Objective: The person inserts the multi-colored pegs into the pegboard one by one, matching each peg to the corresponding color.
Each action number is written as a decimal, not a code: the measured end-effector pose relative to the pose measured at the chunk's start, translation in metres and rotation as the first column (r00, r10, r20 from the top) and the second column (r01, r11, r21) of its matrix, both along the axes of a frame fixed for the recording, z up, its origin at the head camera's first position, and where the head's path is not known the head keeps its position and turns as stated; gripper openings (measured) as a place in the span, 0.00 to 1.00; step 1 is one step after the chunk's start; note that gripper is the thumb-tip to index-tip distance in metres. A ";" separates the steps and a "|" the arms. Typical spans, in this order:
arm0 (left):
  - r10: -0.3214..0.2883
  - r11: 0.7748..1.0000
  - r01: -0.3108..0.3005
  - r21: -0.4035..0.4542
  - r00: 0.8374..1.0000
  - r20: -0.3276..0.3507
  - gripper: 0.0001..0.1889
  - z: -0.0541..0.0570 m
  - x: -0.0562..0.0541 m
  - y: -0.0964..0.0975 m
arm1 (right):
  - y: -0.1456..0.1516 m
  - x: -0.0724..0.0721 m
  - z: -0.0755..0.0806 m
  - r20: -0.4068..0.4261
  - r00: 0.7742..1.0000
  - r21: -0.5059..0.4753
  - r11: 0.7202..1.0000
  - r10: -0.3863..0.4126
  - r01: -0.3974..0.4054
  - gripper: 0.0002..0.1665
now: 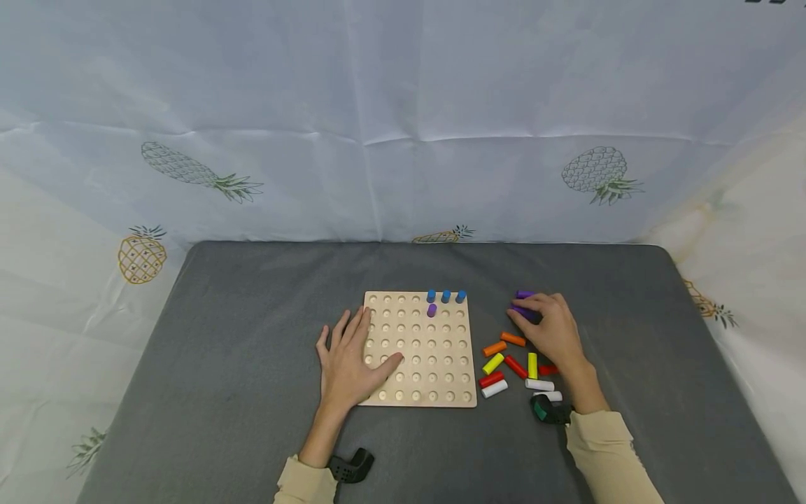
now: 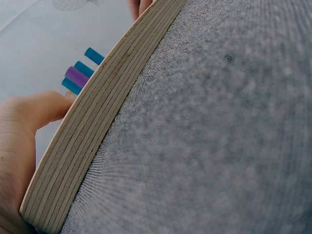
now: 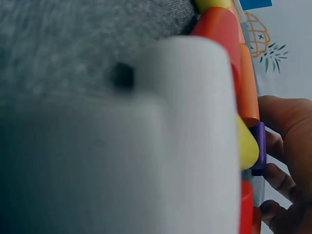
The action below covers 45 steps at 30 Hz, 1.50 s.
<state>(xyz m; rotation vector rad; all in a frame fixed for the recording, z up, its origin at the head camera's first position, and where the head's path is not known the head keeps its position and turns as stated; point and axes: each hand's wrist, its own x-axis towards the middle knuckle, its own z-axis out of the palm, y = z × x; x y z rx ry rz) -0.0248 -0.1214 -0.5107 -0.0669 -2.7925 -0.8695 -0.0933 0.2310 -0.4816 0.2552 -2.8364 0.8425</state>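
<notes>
Big and blurry by the right wrist is a white round peg (image 3: 195, 131). The left hand (image 1: 349, 364) is spread wide, its thumb on top of a flat square pale wooden board (image 1: 424, 352) and its fingers along the left side. To the board's right, the right hand (image 1: 554, 332) bends down, thumb and finger pinching a dark purple round peg (image 1: 525, 314). Three blue round pegs (image 1: 446, 297) stand in the board's far row.
</notes>
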 end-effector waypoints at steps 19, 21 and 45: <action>0.004 1.000 -0.004 -0.002 1.000 0.024 0.54 0.001 0.000 0.000 | 0.003 0.004 -0.002 0.047 0.999 0.005 1.000 -0.027 0.027 0.16; 0.003 1.000 -0.003 0.000 1.000 0.022 0.54 0.001 0.000 0.000 | 0.003 0.004 -0.002 0.043 0.999 0.003 1.000 -0.026 0.025 0.16; -0.002 1.000 0.002 0.008 1.000 -0.007 0.53 0.001 0.000 0.000 | -0.011 0.001 0.011 -0.077 0.997 -0.096 0.995 -0.015 0.007 0.15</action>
